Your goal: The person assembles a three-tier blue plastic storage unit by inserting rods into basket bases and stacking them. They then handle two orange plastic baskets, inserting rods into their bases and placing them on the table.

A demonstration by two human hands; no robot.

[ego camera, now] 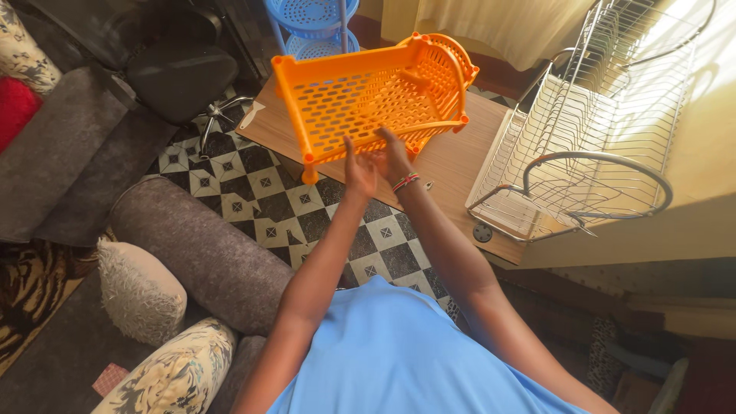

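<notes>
over the wooden table [452, 165], both hands [377, 162] seemingly grasp the tilted orange basket [376, 92], fingertips hidden behind it.

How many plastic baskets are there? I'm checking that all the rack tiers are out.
3: an orange basket tilted at both hands over the wooden table, and two blue baskets stacked behind it, partly cut off; more may be hidden.

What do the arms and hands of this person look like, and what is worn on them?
Both arms are bare up to the short sleeves of a light blue shirt. The right hand has a beaded bracelet in red and dark colours at its wrist. The left hand wears nothing.
</notes>
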